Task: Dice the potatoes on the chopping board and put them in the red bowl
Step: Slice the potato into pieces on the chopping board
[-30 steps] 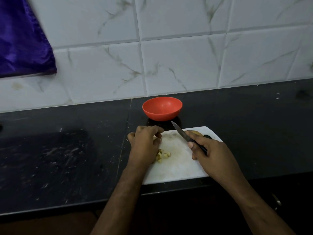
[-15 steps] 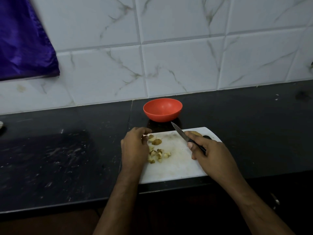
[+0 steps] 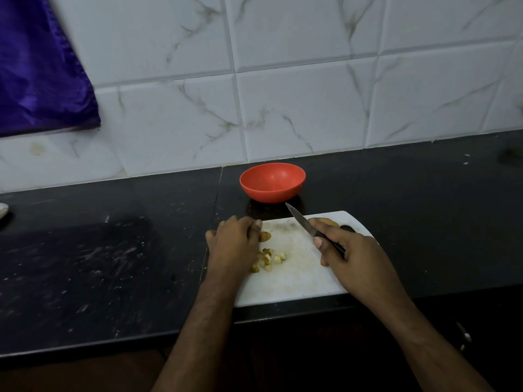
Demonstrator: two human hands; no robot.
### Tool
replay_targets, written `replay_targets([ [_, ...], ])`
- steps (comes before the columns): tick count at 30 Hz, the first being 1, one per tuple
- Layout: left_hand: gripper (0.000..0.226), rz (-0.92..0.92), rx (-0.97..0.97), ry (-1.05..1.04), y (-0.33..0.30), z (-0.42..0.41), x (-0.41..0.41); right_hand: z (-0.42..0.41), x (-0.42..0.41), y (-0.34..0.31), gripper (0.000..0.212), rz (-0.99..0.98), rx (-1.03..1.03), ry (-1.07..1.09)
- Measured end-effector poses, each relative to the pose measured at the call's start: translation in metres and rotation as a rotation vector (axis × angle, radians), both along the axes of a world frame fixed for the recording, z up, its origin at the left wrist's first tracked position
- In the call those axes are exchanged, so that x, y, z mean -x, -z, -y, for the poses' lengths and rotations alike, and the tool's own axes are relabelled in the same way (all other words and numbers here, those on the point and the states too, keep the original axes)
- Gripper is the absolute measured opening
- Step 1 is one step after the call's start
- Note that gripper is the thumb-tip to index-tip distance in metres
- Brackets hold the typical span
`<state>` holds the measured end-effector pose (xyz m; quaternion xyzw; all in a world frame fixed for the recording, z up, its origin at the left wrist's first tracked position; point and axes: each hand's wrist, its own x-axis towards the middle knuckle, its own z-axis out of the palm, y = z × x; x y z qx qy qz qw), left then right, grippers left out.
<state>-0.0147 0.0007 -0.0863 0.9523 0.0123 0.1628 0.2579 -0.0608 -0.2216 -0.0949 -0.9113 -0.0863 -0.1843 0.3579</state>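
With the knife (image 3: pixel 304 226) gripped by the right hand (image 3: pixel 351 256) and a potato piece (image 3: pixel 264 236) pinched by the curled left hand (image 3: pixel 235 244), fingertips could be nicked if the piece rolls.

The right hand (image 3: pixel 353 250) grips a knife (image 3: pixel 304 223) pointing to 11 o'clock. The left hand (image 3: pixel 233 244) rests curled on the chopping board (image 3: pixel 297 281) beside diced potato (image 3: pixel 268 258).

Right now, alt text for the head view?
A person's right hand grips a knife over a white chopping board while the left hand rests beside diced potato pieces. A red bowl sits behind it on the black counter.
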Motion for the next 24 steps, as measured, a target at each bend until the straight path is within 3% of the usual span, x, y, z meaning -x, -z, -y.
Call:
replay_targets([
  [3, 0.018, -0.041, -0.043, 0.005, 0.000, 0.001, -0.002, 0.000, 0.000, -0.001, 0.039, -0.008, 0.002, -0.002],
  [9, 0.014, -0.049, 0.064, 0.017, 0.000, 0.001, -0.003, 0.000, -0.001, 0.001, 0.038, -0.001, -0.007, 0.001],
  [16, 0.022, 0.175, 0.087, -0.036, -0.001, -0.001, 0.003, 0.000, -0.001, 0.001, 0.038, 0.009, 0.006, 0.000],
  [18, 0.021, 0.280, 0.119, 0.041, -0.003, 0.000, 0.007, 0.000, -0.001, 0.001, 0.038, 0.006, 0.007, 0.001],
  [22, 0.022, 0.346, -0.046, 0.400, -0.003, 0.014, 0.016, 0.001, -0.002, 0.000, 0.039, 0.001, 0.021, 0.005],
  [24, 0.018, 0.357, -0.109, 0.464, -0.004, 0.025, 0.022, 0.001, -0.002, -0.001, 0.038, 0.003, 0.015, 0.003],
])
